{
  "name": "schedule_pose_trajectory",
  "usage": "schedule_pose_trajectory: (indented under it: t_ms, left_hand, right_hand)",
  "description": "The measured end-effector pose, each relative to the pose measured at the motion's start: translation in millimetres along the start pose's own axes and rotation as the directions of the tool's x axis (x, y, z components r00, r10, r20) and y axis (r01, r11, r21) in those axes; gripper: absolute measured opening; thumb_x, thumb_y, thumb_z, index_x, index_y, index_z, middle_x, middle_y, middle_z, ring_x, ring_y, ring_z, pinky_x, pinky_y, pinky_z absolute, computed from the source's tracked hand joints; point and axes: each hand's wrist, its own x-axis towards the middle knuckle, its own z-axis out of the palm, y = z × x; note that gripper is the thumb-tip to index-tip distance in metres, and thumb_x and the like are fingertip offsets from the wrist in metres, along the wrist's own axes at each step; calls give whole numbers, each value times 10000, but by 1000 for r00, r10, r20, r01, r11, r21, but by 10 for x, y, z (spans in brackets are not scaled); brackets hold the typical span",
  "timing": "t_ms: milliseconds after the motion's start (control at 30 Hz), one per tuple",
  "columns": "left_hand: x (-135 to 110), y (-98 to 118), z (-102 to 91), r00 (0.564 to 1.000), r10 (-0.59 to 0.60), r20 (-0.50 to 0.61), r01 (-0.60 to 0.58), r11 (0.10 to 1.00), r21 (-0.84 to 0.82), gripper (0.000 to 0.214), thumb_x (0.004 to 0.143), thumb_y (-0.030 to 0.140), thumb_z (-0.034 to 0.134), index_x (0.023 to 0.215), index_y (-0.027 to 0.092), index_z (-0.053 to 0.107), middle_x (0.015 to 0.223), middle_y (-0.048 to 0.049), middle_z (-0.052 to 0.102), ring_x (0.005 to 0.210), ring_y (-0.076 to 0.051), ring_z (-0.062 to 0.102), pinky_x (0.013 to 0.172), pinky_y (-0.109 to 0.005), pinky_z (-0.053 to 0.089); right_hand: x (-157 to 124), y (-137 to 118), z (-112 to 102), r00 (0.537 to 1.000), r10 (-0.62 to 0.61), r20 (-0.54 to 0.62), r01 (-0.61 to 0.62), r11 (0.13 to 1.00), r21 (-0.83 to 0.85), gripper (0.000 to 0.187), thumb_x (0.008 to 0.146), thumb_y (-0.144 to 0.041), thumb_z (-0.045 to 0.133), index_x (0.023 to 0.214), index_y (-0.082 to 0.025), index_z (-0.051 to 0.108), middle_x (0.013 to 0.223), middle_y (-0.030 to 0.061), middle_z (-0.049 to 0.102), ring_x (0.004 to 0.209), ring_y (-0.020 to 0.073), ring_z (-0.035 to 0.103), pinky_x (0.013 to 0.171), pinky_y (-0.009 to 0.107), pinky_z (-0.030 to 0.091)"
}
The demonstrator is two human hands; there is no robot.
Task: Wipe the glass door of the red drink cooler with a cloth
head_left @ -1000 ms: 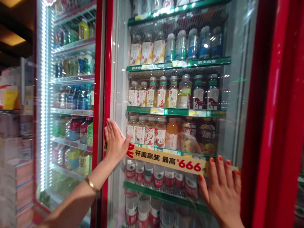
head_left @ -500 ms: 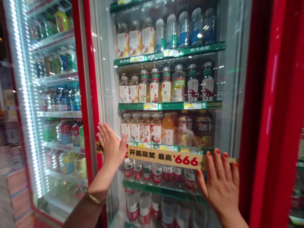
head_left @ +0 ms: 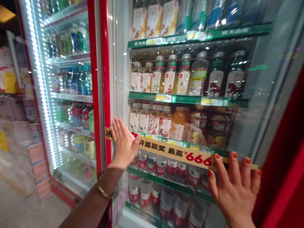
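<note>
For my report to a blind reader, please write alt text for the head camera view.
Two bare hands rest flat against the glass door of a red-framed drinks cooler: the left hand, with a gold bangle, and the right hand, with orange nails. Both lie over a yellow banner showing 666. Behind the glass, bottled drinks stand on green-edged shelves.

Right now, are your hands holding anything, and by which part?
Nothing is held: the left hand and right hand lie open and flat on the glass door of the drinks fridge, beside its yellow prize strip.
</note>
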Motion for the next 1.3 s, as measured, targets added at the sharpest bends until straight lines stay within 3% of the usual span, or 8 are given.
schedule_pose_trajectory:
  t_ms: [200, 433, 667, 800, 900, 1100, 1167, 1300]
  left_hand:
    - [-941, 290, 270, 879, 464, 110, -471, 881, 50, 1184, 878, 967, 315, 1779, 256, 23, 1864, -27, 117, 1735, -234, 90, 1460, -404, 44]
    - [-190, -3, 102, 986, -136, -97, 134, 991, -23, 829, 1113, 567, 217, 1725, 245, -240, 1839, -93, -186, 1720, -336, -100, 1414, -730, 94]
    - [-966, 466, 343, 936, 348, 48, -351, 931, 95, 1179, 949, 906, 257, 1754, 67, 57, 1846, -203, 73, 1748, -309, 25, 1440, -572, 67]
    - [-818, 25, 290, 996, 72, -43, -69, 995, 73, 1035, 1042, 755, 332, 1758, 126, -72, 1857, -166, -74, 1738, -339, -58, 1435, -616, 45]
    - [-421, 201, 229, 997, -65, -53, 64, 998, -11, 1025, 1052, 733, 345, 1745, 171, -160, 1849, -155, -142, 1733, -361, -86, 1423, -672, 68]
    - [-809, 1021, 364, 876, 480, 44, -482, 875, 56, 1220, 893, 967, 289, 1761, 122, 141, 1841, -155, 194, 1751, -291, 80, 1448, -542, 83]
    - [-1008, 844, 378, 838, 544, 43, -545, 830, 117, 1162, 938, 923, 281, 1752, 100, 173, 1850, -143, 165, 1751, -269, 62, 1446, -498, 23]
    - [-634, 306, 272, 983, 181, -26, -178, 981, 72, 1010, 1053, 743, 313, 1758, 119, -54, 1857, -167, -68, 1743, -324, -81, 1418, -650, 23]
  right_hand:
    - [11, -15, -3, 1000, 25, -15, -24, 999, 34, 658, 1085, -477, 545, 1713, -443, 351, 1806, 1, 329, 1674, 417, 307, 1352, 723, 243]
    - [12, -23, 0, 999, 28, -27, -28, 999, 25, 639, 1098, -499, 535, 1710, -438, 363, 1808, -21, 321, 1681, 397, 297, 1374, 680, 220]
    - [27, -49, -11, 1000, 16, -20, -16, 1000, 24, 651, 1095, -469, 543, 1716, -432, 350, 1811, -8, 316, 1682, 406, 292, 1361, 706, 225]
    - [11, -24, 29, 1000, -6, -16, 6, 1000, 4, 661, 1095, -517, 509, 1725, -440, 321, 1823, -14, 288, 1693, 387, 271, 1361, 696, 230]
    - [0, -9, 31, 1000, 1, -13, -1, 1000, -8, 680, 1086, -510, 521, 1728, -435, 312, 1825, -9, 282, 1693, 390, 271, 1356, 701, 231]
    - [-2, 15, 13, 1000, -12, -4, 12, 1000, 7, 691, 1074, -493, 549, 1725, -435, 324, 1820, -3, 294, 1692, 384, 278, 1362, 691, 223]
    - [-7, 24, 24, 999, -33, -6, 33, 999, -2, 706, 1072, -489, 546, 1733, -421, 307, 1826, 1, 278, 1698, 374, 264, 1370, 679, 211]
    - [-8, 40, 56, 998, -59, 3, 59, 998, -36, 750, 1059, -475, 558, 1746, -403, 268, 1833, 11, 262, 1707, 367, 239, 1375, 692, 180]
